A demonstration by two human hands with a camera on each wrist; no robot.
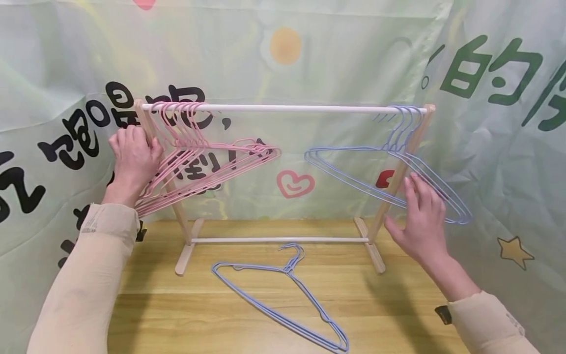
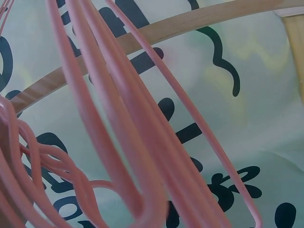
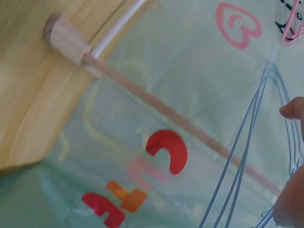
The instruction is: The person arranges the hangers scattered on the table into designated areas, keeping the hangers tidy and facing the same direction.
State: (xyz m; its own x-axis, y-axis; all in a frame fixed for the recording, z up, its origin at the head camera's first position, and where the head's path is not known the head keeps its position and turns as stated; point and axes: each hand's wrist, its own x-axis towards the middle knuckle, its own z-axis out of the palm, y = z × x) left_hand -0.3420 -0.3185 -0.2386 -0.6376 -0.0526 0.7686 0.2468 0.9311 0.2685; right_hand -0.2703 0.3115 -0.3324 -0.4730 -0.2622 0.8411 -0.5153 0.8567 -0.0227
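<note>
Several pink wire hangers hang at the left of a small rack with a white rail. My left hand is at the left wooden post, beside these hangers, with its fingers bent away from view. Whether it grips the post or a hanger is hidden. Pink hanger wires fill much of the left wrist view. Several blue hangers hang at the right end. Just in front of their right arms, my right hand has extended fingers and a thumb held apart; contact cannot be made out.
A small stack of blue hangers lies on the wooden tabletop, in front of the rack's lower white bar. The rack's feet stand on the table. A printed cloth hangs behind and at the sides.
</note>
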